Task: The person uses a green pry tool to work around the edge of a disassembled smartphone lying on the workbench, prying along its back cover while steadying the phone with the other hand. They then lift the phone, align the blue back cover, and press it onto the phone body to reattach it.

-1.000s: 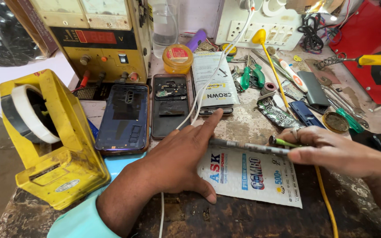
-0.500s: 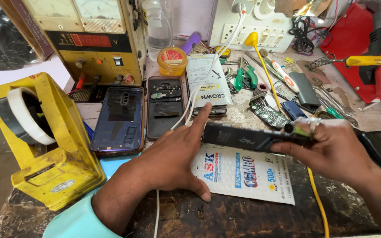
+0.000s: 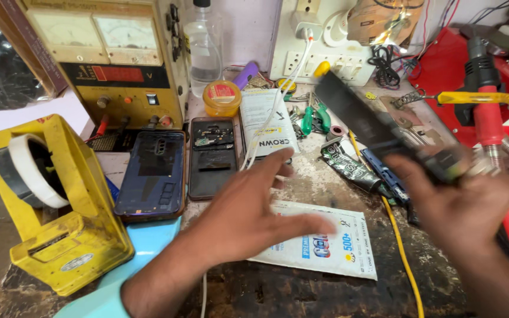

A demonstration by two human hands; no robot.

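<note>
The right hand grips a dark flat phone panel by its near end and holds it tilted above the right side of the table, its far end pointing toward the white socket board. The panel is blurred. The left hand hovers open, fingers spread, over a white printed packet lying near the middle. Left of it lie a blue phone back, an opened phone and a yellow tape dispenser.
</note>
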